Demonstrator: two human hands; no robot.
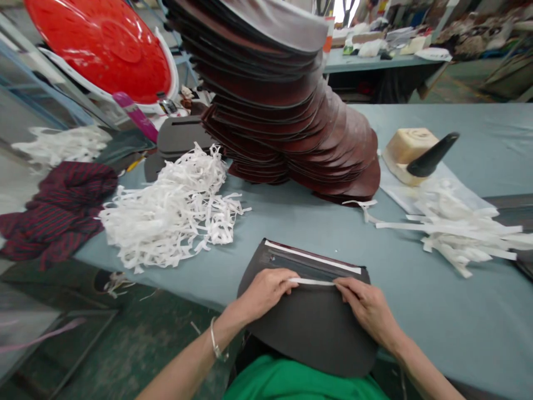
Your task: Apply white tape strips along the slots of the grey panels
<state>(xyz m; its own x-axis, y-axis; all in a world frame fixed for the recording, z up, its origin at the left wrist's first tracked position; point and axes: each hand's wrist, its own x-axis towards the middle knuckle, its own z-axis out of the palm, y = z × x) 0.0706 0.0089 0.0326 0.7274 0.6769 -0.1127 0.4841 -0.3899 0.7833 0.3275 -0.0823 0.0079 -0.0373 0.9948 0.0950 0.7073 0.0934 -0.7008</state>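
Note:
A dark rounded leather panel (310, 325) lies on the table's near edge in front of me, with a zipper slot across its top. One white tape strip (312, 257) runs along its upper edge. A second white strip (315, 281) stretches between my two hands. My left hand (264, 294) pinches the strip's left end, fingers closed and resting on the panel. My right hand (366, 308) pinches the right end, also pressed on the panel.
A tall leaning stack of brown leather panels (291, 122) stands behind. A heap of white paper strips (175, 211) lies at left, more strips (462, 233) at right. A cream block with a black tool (416, 153) sits at right. A dark red cloth (58, 214) is at far left.

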